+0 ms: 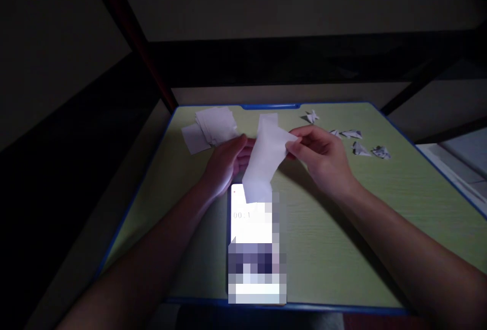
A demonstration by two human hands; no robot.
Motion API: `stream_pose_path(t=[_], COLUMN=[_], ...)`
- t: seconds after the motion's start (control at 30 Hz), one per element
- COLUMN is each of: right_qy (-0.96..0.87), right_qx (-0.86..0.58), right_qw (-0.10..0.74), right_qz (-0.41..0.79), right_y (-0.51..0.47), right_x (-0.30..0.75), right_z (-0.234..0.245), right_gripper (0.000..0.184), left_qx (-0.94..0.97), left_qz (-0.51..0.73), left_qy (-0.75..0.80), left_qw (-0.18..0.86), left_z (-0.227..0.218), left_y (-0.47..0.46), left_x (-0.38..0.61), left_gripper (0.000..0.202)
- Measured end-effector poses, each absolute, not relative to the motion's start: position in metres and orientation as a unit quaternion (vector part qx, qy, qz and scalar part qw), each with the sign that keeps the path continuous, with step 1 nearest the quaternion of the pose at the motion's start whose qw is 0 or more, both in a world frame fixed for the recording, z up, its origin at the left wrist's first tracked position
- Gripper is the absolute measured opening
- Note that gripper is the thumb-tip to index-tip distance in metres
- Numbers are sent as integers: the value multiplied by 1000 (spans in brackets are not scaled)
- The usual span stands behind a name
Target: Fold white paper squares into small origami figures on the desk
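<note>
A creased sheet of white paper (264, 160) hangs above the table's middle, its lower end bent and overlapping the top of a lit phone (249, 228). My right hand (323, 157) pinches the sheet's upper right corner between thumb and fingers. On the other side, my left hand (228, 162) is beside the paper's left edge, thumb raised and apart from the fingers. Its fingertips go behind the sheet and are hidden. Another white paper piece (268, 118) shows just behind the sheet's top; whether it is joined to it, I cannot tell.
A loose stack of white paper slips (216, 124) lies at the table's far left. Several small folded paper shapes (380, 152) are scattered at the far right. The green table (323, 254) has a blue rim. White sheets (452, 172) lie beyond its right edge. The surroundings are dark.
</note>
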State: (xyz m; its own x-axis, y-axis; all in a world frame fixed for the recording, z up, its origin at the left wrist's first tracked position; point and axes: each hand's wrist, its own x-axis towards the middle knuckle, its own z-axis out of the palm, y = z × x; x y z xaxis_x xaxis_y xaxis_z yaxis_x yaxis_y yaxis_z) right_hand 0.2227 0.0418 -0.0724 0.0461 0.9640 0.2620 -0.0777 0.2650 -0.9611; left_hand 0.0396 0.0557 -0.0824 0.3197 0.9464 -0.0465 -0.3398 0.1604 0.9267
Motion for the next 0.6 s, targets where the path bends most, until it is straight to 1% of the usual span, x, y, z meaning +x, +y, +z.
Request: stream_pose_path(t=[0.07, 0.17, 0.3, 0.47, 0.53, 0.6], right_qy=[-563, -601, -629, -652, -658, -665], right_qx=[-414, -417, -424, -407, -405, -410], right_qw=[583, 573, 572, 575, 573, 564], right_qz=[413, 369, 312, 281, 271, 266], right_y=[37, 32, 30, 29, 28, 26], right_x=[219, 216, 217, 218, 217, 217], right_z=[-70, -66, -64, -64, -64, -64], right_gripper=[9, 10, 11, 9, 8, 6], left_qx=[464, 513, 523, 478, 498, 519], left_qz=[460, 406, 381, 365, 356, 361], left_qy=[367, 381, 360, 352, 351, 352], left_qw=[662, 654, 672, 717, 709, 690], left_z=[-81, -80, -77, -69, -68, -69], left_y=[53, 50, 47, 42, 41, 42], left_x=[42, 43, 44, 46, 46, 45], left_gripper=[32, 30, 35, 33, 39, 49])
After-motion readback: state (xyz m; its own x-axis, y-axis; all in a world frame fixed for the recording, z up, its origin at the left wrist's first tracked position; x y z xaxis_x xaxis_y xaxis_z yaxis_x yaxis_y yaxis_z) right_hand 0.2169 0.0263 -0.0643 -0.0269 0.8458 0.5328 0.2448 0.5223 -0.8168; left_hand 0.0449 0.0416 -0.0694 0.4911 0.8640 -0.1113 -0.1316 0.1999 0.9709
